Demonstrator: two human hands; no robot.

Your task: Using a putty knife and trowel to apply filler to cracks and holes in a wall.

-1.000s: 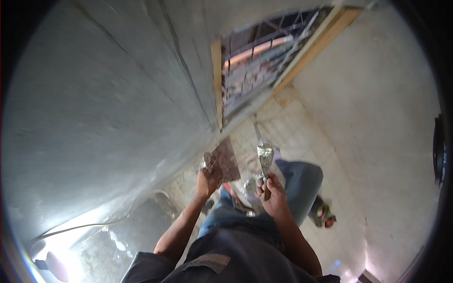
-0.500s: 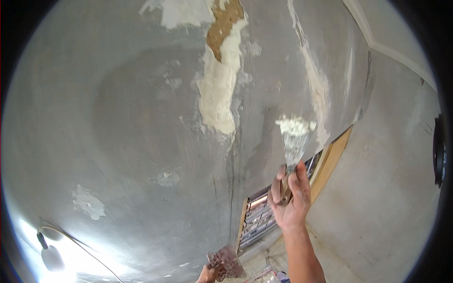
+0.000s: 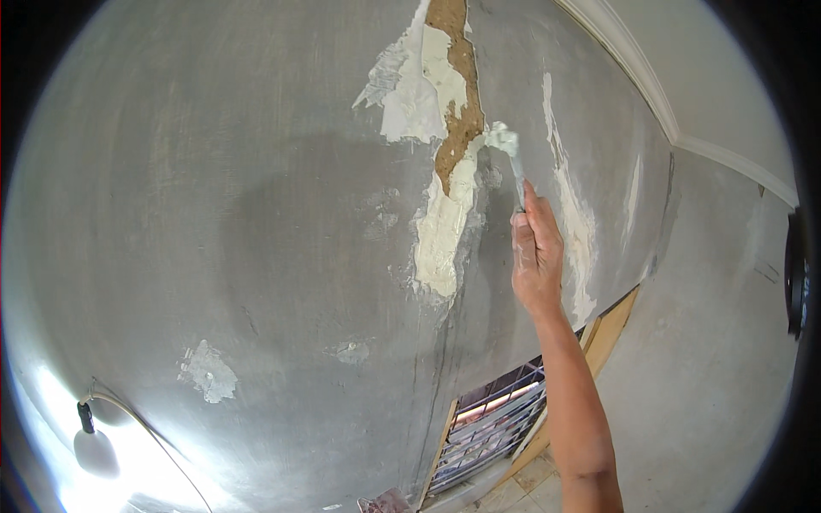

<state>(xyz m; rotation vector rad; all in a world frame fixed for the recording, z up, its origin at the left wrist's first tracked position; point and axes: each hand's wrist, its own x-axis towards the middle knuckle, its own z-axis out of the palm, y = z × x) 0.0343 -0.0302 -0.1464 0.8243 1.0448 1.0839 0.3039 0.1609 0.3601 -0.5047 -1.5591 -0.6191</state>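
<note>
My right hand (image 3: 537, 256) is closed around a putty knife (image 3: 517, 167), seen nearly edge-on. A lump of off-white putty (image 3: 501, 138) sits at the blade's tip, at or very close to the right edge of a bare brown strip (image 3: 463, 132) in the grey wall. Putty (image 3: 441, 244) is spread over the wall below that strip, and a whiter patch (image 3: 409, 114) lies to its left. At the lower edge only the top of a smeared, flat plate (image 3: 386, 501) shows. My left hand is out of the picture.
A lit bulb (image 3: 96, 451) hangs on a cable at the lower left. Below my right forearm is a barred opening (image 3: 492, 427) with a wooden frame (image 3: 609, 329). Pale filler (image 3: 575, 214) streaks the wall at right, near the ceiling moulding (image 3: 629, 51).
My right hand has lifted the loaded putty knife up the wall to the brown strip and turned the blade edge-on. My left hand has dropped out of view; the view has shifted upward.
</note>
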